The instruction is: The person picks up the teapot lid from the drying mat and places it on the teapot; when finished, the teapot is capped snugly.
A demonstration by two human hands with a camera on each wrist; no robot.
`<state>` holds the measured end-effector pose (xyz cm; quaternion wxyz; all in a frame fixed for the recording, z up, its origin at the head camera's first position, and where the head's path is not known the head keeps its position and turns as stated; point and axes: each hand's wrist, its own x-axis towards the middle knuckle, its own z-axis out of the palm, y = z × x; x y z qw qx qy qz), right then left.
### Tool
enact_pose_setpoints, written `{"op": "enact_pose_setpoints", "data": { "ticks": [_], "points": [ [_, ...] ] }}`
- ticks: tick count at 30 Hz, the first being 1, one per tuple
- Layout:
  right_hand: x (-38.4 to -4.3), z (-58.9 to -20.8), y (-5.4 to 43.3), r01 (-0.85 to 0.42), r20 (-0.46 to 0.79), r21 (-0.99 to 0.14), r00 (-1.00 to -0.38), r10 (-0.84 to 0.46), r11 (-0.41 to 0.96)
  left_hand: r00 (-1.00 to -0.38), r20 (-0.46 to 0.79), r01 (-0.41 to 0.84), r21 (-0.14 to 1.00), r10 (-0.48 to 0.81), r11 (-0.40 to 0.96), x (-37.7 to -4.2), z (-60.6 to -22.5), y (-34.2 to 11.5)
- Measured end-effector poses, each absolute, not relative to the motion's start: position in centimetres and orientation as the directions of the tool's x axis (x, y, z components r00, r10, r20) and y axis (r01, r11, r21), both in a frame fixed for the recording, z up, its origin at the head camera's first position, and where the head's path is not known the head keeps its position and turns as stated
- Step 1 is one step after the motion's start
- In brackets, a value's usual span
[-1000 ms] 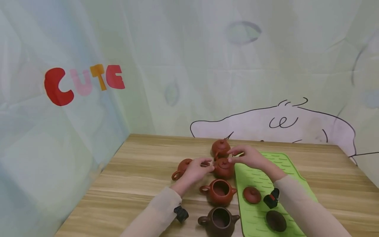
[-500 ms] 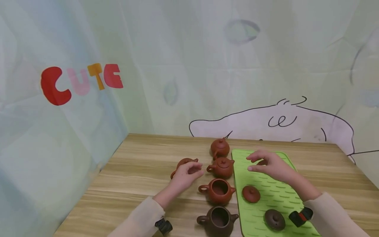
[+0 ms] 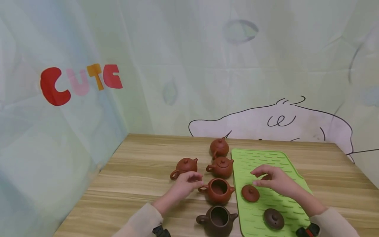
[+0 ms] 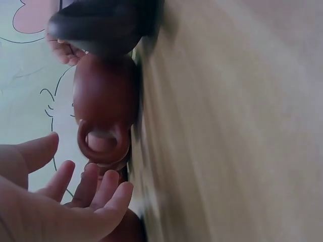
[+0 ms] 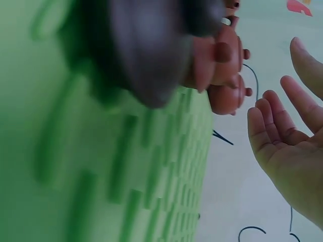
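Note:
My left hand [image 3: 185, 185] hovers, fingers loosely bent and holding nothing, beside the handle of a lidless reddish teapot [image 3: 212, 196]. That handle shows just past the fingertips in the left wrist view. My right hand [image 3: 273, 179] hangs over the green mat, its fingers relaxed and nothing between them. Just below its fingertips lies a round reddish lid [image 3: 250, 193] with a knob. A dark brown lid [image 3: 274, 219] lies nearer on the same mat. In front stands a dark brown teapot [image 3: 218, 227], also without a lid.
Three lidded reddish teapots stand farther back: one at the left [image 3: 186, 165], one in the middle [image 3: 222, 167], one at the rear [image 3: 219, 147]. The ribbed green mat [image 3: 263, 158] covers part of the wooden table [image 3: 148, 154]. A printed cloth [image 3: 177, 65] hangs behind.
Both hands have come away from the middle lidded teapot. The left moved back and left toward the open reddish teapot's handle; the right moved right and nearer, over the mat.

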<state>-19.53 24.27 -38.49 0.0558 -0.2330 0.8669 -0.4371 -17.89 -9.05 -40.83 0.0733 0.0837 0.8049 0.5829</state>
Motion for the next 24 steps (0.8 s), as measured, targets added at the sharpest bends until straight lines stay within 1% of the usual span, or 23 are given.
{"op": "enact_pose_setpoints", "data": {
  "ticks": [7,15,24],
  "points": [
    [-19.4,-40.1,24.1,-0.361,0.080,-0.786,-0.864,-0.498,0.501,-0.971,-0.032,0.027,0.970,0.236,0.240,-17.5,-41.4,-8.7],
    [-19.3,-40.8,23.8,-0.370,0.071,-0.802,-0.838,-0.540,0.469,-0.970,-0.026,0.033,0.971,0.242,0.236,-17.2,-41.8,-8.6],
    [-19.4,-41.4,23.8,-0.329,0.028,-0.814,-0.845,-0.534,0.478,-0.967,-0.019,0.033,0.980,0.255,0.197,-17.3,-42.1,-8.6]
  ]
}}
